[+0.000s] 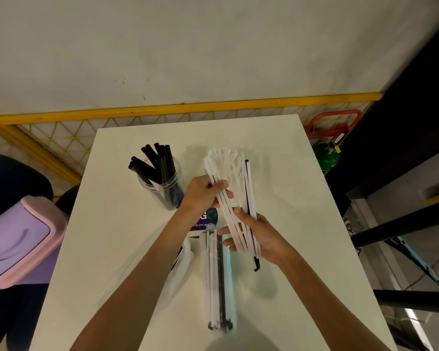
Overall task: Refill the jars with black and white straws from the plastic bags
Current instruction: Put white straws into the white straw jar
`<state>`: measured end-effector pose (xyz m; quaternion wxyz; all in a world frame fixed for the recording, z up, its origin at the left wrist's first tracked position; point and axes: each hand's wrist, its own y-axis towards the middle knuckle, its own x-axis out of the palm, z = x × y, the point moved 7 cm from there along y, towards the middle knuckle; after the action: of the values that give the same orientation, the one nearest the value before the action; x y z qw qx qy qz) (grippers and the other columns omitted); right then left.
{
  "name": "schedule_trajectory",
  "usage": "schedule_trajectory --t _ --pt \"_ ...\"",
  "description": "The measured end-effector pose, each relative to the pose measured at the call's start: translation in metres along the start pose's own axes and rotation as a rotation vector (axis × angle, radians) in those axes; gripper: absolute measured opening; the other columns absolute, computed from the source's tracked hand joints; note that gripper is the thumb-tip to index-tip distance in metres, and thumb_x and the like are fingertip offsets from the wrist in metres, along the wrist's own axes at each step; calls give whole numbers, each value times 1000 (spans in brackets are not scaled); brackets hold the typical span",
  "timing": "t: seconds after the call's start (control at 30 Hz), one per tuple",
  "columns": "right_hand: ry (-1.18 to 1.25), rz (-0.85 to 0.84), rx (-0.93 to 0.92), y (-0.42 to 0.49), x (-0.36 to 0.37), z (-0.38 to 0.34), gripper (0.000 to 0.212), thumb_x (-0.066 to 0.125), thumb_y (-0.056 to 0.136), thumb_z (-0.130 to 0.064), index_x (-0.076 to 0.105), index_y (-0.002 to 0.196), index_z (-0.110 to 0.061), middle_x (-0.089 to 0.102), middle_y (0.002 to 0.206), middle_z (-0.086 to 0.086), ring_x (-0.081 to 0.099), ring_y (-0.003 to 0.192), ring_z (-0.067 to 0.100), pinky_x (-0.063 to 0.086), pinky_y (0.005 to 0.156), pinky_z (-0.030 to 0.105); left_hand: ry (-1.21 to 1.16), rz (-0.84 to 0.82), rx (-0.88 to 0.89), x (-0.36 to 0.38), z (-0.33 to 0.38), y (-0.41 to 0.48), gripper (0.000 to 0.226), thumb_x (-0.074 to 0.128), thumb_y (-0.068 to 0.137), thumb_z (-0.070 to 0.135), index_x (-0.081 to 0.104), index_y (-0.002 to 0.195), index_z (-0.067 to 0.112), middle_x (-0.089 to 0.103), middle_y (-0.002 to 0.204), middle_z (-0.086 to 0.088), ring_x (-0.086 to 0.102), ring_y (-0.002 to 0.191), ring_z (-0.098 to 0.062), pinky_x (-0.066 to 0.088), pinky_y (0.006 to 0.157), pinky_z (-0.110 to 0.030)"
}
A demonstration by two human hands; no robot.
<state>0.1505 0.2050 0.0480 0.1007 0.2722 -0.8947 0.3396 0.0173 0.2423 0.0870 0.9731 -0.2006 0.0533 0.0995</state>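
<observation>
A bundle of white straws (228, 173), with one black straw along its right side, is held above the white table (127, 244). My left hand (203, 192) grips the bundle near its middle and my right hand (259, 236) holds its lower end. The upper ends fan out. A clear jar (162, 183) with several black straws stands at the back left of my hands. A clear plastic bag (218, 282) with white and black straws lies on the table below my hands. Whether a second jar stands behind the bundle I cannot tell.
A purple-and-white pack (208, 219) lies under my left wrist, and a crumpled clear bag (180, 262) sits beside it. A pink-lidded purple bin (18, 239) stands left of the table. A yellow railing (188, 107) runs behind; black metal legs (403, 224) stand at the right.
</observation>
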Motion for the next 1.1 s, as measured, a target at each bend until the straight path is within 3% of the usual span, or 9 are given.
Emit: schedule_trajectory --t 0.1,0.17,0.3,0.4,0.6,0.83,0.93,1.0,1.1 --pt "20 29 -3 0 -8 -1 37 53 82 -43 64 107 -18 74 91 14 72 72 26 59 62 31 25 68 84 -14 26 5 13 53 94 13 59 98 3 70 78 -10 67 57 -5 57 60 -24" --pt "33 39 3 -1 -14 0 28 49 90 -39 62 107 -20 74 88 13 72 71 26 58 62 31 45 194 226 -32 55 8 10 52 94 13 57 96 6 70 82 -13 67 60 -6 59 64 -28" --pt "10 81 -5 -2 -22 -1 25 45 95 -36 63 106 -22 69 65 5 60 48 15 52 51 25 60 457 556 -61 108 3 14 50 96 20 55 93 8 69 79 -5 69 70 -16 57 65 -32" --pt "28 93 -25 1 -23 -1 24 47 95 -35 64 104 -21 51 46 -2 41 37 8 41 42 20 64 538 690 -64 120 2 12 48 97 22 54 91 14 67 76 0 67 70 -16 56 65 -31" --pt "54 77 -10 6 -23 -1 24 45 96 -34 64 104 -21 29 43 -7 25 36 4 29 38 16 261 505 693 -33 88 23 20 46 98 23 56 99 6 70 82 -1 62 65 -1 50 62 -15" --pt "110 44 35 7 -23 1 28 41 97 -37 61 109 -21 26 44 -8 23 36 3 27 37 15 554 388 633 -2 33 44 32 42 93 29 48 111 3 67 73 -14 58 54 -28 49 52 -38" --pt "104 35 59 7 -21 1 33 38 96 -43 60 110 -23 25 45 -8 23 37 3 26 38 15 539 367 599 1 26 46 28 50 93 11 44 120 4 58 65 -12 54 54 -27 48 53 -40" --pt "112 24 78 8 -20 2 36 35 96 -47 58 111 -24 25 44 -8 22 36 3 25 38 15 546 352 598 2 26 48 34 50 93 5 43 126 6 62 75 -8 56 59 -23 47 57 -32" --pt "152 0 100 8 -16 2 42 32 94 -52 58 112 -24 24 43 -8 22 35 3 24 37 15 599 349 638 3 27 47 32 48 92 2 52 124 6 65 106 -10 62 92 -24 44 78 -19"
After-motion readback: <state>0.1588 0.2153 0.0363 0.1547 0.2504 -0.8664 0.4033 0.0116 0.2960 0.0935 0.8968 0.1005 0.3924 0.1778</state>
